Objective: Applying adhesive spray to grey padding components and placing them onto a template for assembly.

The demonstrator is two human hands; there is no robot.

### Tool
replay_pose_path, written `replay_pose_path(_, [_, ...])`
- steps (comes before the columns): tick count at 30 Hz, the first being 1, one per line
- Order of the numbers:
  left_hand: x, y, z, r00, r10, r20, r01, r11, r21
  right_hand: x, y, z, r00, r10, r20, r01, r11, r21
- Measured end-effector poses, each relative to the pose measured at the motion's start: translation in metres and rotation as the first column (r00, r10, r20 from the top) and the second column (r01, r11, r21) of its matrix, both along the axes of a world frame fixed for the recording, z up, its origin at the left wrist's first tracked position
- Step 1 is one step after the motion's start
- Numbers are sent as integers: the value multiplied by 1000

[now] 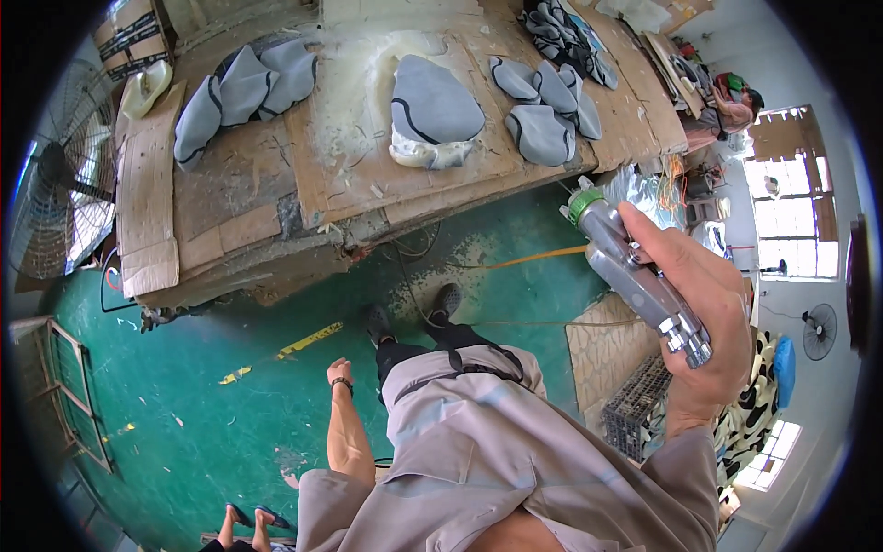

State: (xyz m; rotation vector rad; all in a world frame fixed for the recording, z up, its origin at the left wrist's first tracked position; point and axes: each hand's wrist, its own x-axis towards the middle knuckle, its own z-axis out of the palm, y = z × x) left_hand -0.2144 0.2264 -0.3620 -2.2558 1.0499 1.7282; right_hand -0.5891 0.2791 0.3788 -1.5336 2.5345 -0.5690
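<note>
Raised at the right, my right hand is wrapped round a metal spray gun with a green ring near its nozzle. The nozzle points up and left toward the table edge, apart from everything on the table. My left hand hangs low at my side with its fingers curled in, nothing visible in them, and a dark band on the wrist. On the cardboard-covered table, a grey fabric piece with a black stripe lies over a whitish foam-like base.
More grey fabric pieces lie left and right on the table. A large fan stands at the left. A hose crosses the green floor. A plastic crate sits at the right. Other people are nearby.
</note>
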Motion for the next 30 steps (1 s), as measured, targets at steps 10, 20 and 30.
replay_pose_path(10, [8,0,-9,994,56,-91,-52,998,45,29,19,11,955,292,-50,-281,947,154])
replay_pose_path(20, [-26,-25,11,998,-56,-32,53,993,-105,-2,85,-2,972,234,-24,-229,965,125])
replay_pose_path(30, [-264,-160,160,884,-368,-290,-80,492,-867,-94,145,-33,992,112,66,-109,993,-37])
